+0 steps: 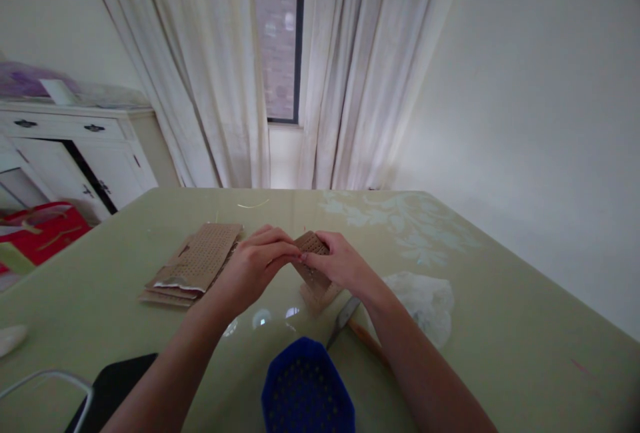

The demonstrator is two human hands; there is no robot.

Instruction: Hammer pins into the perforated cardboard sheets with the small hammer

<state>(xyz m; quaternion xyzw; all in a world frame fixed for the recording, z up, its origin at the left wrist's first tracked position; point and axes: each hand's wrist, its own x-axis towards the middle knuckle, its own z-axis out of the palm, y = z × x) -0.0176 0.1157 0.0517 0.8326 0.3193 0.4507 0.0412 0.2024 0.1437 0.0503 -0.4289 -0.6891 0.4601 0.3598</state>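
A small piece of brown perforated cardboard (316,274) is held up over the middle of the table. My left hand (267,253) pinches its left edge, and my right hand (341,261) grips its right side with the thumb across the front. The fingers of both hands nearly meet at its upper part. To the left of my left hand lies a stack of brown perforated cardboard sheets (206,256) with a torn, pale front edge. Below my right hand rest a pointed grey blade (344,319) and an orange-brown handle (367,341), partly hidden by my forearm.
A blue octagonal basket (307,389) with a dotted inside stands at the table's near edge. Crumpled clear plastic (425,303) lies beside my right forearm. A black flat object (117,383) and a white cable (55,373) are at the near left, on the greenish glossy table (500,326).
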